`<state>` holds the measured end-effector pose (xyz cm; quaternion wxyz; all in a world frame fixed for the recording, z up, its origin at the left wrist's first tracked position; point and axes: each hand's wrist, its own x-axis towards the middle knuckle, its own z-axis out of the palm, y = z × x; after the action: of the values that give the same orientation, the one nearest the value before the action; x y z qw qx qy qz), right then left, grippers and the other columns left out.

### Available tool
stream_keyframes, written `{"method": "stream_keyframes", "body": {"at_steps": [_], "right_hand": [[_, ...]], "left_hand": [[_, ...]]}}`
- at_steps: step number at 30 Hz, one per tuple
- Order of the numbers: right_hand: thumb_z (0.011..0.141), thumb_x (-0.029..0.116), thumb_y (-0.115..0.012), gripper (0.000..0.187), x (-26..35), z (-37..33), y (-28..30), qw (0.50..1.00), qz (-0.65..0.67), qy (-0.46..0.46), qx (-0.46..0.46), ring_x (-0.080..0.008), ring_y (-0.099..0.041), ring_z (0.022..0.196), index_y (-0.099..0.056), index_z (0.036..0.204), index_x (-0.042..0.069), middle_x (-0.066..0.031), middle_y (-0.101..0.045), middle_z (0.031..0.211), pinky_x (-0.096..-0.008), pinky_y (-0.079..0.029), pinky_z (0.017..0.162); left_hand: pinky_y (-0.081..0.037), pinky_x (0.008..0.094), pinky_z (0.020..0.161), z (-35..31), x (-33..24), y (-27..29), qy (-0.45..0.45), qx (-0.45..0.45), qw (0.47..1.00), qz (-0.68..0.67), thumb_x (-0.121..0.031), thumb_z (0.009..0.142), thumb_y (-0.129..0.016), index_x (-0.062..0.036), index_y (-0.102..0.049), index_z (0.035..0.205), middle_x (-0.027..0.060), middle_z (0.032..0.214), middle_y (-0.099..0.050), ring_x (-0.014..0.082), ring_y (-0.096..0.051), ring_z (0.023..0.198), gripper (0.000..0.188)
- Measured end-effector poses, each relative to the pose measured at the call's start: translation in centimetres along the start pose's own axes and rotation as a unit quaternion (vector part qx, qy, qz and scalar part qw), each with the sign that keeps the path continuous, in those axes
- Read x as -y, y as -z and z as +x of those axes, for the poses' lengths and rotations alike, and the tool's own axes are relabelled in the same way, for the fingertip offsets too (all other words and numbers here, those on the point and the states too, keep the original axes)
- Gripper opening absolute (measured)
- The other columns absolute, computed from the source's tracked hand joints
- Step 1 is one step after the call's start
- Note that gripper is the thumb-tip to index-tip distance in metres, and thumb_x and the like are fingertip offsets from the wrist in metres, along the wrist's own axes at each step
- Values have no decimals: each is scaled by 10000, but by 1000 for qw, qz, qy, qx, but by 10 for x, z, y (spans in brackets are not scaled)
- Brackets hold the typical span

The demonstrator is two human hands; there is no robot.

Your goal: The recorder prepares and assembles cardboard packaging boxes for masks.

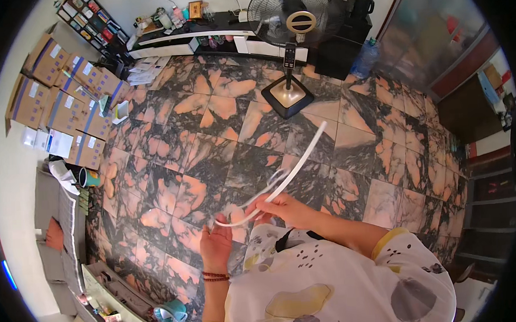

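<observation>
A long, narrow white strip [299, 166] curves from the middle of the view down toward my hands. My right hand [284, 210] is closed around its lower part, thumb lying along the top. At the near end of the strip, my left hand [216, 242] has its fingertips pinched together; a red beaded bracelet [215, 275] circles that wrist. Beside the white strip, a thin translucent strip [259, 192] runs from near my left fingers and curls into a loop at its far end. The far end of the white strip hangs free over the tiled floor [212, 163].
A standing fan [288, 96] is ahead on the marbled floor, before a low cabinet [218, 42]. Cardboard boxes [65, 106] are stacked at the left, above a grey sofa [52, 262]. A low table [123, 299] with a blue bin [171, 314] is near left. A water bottle [366, 57] stands far right.
</observation>
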<state>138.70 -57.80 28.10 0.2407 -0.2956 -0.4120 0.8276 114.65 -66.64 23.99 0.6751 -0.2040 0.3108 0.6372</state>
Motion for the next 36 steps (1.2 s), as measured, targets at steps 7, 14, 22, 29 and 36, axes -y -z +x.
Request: {"method": "stream_keyframes", "body": {"at_steps": [7, 14, 22, 29, 36], "right_hand": [[960, 300, -416, 342, 32, 92, 55, 976, 187, 7, -114, -186, -584, 972, -594, 1012, 14, -122, -609, 1060, -303, -476, 824], [961, 265, -410, 276, 69, 188, 144, 865, 344, 154, -332, -276, -591, 973, -517, 975, 11, -139, -598, 955, -359, -495, 817], [967, 278, -393, 326, 118, 310, 202, 788, 366, 115, -481, -270, -585, 817, -546, 982, -9, -102, -550, 832, -358, -493, 734], [943, 213, -433, 258, 129, 477, 283, 821, 376, 45, -428, -196, -519, 624, -570, 1035, 15, -44, -492, 641, -319, -447, 589], [875, 197, -561, 182, 234, 692, 265, 911, 241, -71, -326, -181, -499, 552, -618, 979, 59, -8, -472, 597, -293, -423, 558]], "left_hand": [[-475, 283, 686, 103, -102, -49, -118, 34, 992, -12, -127, 966, -369, -19, -546, 1025, 18, 737, -534, 134, -536, 701, 216], [-461, 226, 585, 208, -234, -94, -140, 16, 986, 88, -33, 909, -384, -35, -355, 1342, 8, 623, -512, 113, -524, 604, 435], [-492, 251, 667, 307, -335, -189, -176, -32, 983, 30, -84, 938, -390, 20, -365, 1319, 15, 681, -507, 116, -526, 640, 396], [-464, 211, 575, 384, -445, -169, -183, 21, 982, -41, -124, 921, -402, -39, -491, 1231, -26, 638, -503, 87, -516, 601, 334], [-483, 221, 627, 395, -509, -262, -341, -32, 936, -76, -201, 986, -341, -43, -485, 1222, -37, 714, -522, 83, -505, 629, 318]]}}
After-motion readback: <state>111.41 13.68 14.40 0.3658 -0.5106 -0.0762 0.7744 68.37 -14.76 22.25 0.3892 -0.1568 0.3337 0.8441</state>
